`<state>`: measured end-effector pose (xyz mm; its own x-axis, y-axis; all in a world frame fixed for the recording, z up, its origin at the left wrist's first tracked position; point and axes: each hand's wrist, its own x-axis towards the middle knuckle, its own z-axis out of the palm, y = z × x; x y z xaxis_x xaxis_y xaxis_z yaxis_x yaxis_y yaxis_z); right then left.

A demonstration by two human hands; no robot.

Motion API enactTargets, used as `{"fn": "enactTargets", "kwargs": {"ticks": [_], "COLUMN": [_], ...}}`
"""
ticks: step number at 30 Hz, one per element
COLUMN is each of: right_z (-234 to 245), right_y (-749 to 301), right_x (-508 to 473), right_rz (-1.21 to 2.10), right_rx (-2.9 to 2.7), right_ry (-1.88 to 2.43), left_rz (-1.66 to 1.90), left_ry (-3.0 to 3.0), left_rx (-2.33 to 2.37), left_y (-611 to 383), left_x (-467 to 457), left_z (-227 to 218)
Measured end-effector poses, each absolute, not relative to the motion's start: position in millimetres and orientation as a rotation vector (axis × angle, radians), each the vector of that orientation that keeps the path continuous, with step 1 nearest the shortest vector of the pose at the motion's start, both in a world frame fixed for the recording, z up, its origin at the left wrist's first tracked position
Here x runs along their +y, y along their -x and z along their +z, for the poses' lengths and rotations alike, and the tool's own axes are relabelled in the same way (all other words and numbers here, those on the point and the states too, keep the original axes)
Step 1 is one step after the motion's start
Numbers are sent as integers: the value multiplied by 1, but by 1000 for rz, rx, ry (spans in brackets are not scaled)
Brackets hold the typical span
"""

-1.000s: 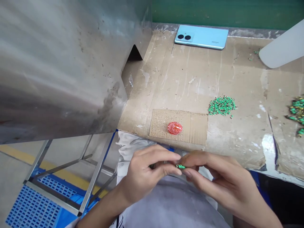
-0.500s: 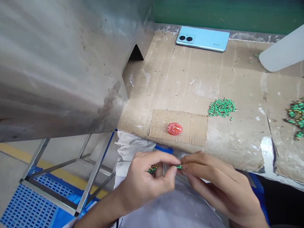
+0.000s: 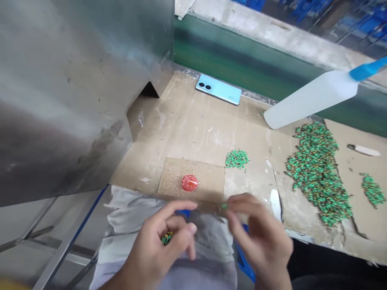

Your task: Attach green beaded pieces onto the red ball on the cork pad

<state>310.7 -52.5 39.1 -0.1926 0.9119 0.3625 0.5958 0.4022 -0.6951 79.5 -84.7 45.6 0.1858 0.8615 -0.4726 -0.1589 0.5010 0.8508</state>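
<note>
Steel hopper (image 3: 75,92) fills the left side, its lower edge hanging over the near-left corner of the cardboard-covered bench (image 3: 196,129). White scoop (image 3: 308,98) with a blue handle comes in from the right, its tip over the back of the bench. Big pile (image 3: 317,177) of green-and-brass bits is spread at right, in front of the scoop. Phone (image 3: 218,88) lies camera-side up at the back edge, by the green wall. Cardboard pad (image 3: 208,181) sits at the near edge, with a red disc (image 3: 190,183) on it, left of centre. Small pile (image 3: 237,158) is just beyond the pad's right corner. Far-right heap (image 3: 373,189) is apart from the big pile.

Both hands are below the bench's near edge, over the lap, well apart from the big pile, with a gap between them.

Left hand (image 3: 160,245): half curled, fingers folded in on a cluster of green parts (image 3: 166,237) tucked against the palm, forefinger stretched forward.

Right hand (image 3: 260,237): motion-blurred, fingers bent, thumb and forefinger tips close together. Single green piece (image 3: 224,206) sits right at those tips, at the bench edge just below the pad's right corner. Can't tell whether it's actually pinched.
</note>
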Motion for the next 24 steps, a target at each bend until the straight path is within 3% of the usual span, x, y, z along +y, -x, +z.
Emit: {"fn": "enactTargets", "kwargs": {"ticks": [5,7,13,24], "right_z": [31,29,19,15], "right_y": [-382,-389,-353,-347], "right_x": [-25,-18,-5,-9], "right_rz": [-200,-269,34,159], "right_rx": [-1556,-1534,-1778,-1922], "right_ry": [1880,1936,1849,1692], "left_rz": [878,868,887,760], "left_ry": [-292,-219,-179,-416], "left_rx": [931,876,856,858], "left_y": [-57,-51,-56,-68], "left_x": [-80,-78,-79,-82], "left_z": [54,58,61,43]}}
